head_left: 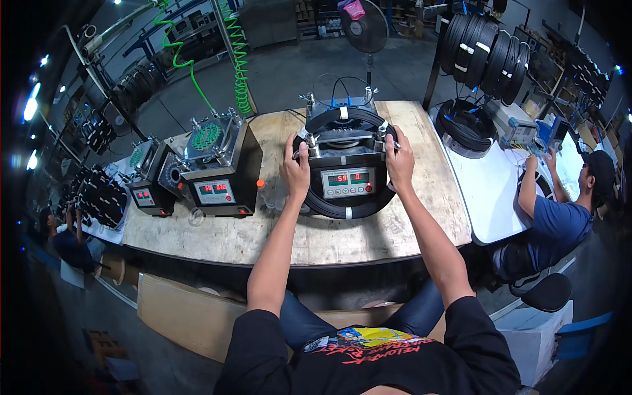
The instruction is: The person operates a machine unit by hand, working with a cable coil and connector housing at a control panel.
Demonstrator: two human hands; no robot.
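Note:
A large coil of black cable point(322, 205), bound with white bands, stands tilted up in front of a black machine point(346, 160) with a lit red display. My left hand point(296, 170) is closed around the coil's left side. Its right side is in the grip of my right hand point(399, 162). Through the ring I see the machine's front panel point(348, 183) and the metal posts on its top. Thin cables with blue connectors point(341, 103) rise behind the coil. Whether the coil touches the machine, I cannot tell.
Left on the wooden table point(217, 238) stand two similar machines point(220, 168), point(153, 181), with orange-capped bottles point(266, 192) nearby. At right, a co-worker point(559, 217) sits by a white table point(484, 204) holding a cable coil point(466, 128). More coils point(484, 56) hang behind; a fan point(365, 27) stands beyond.

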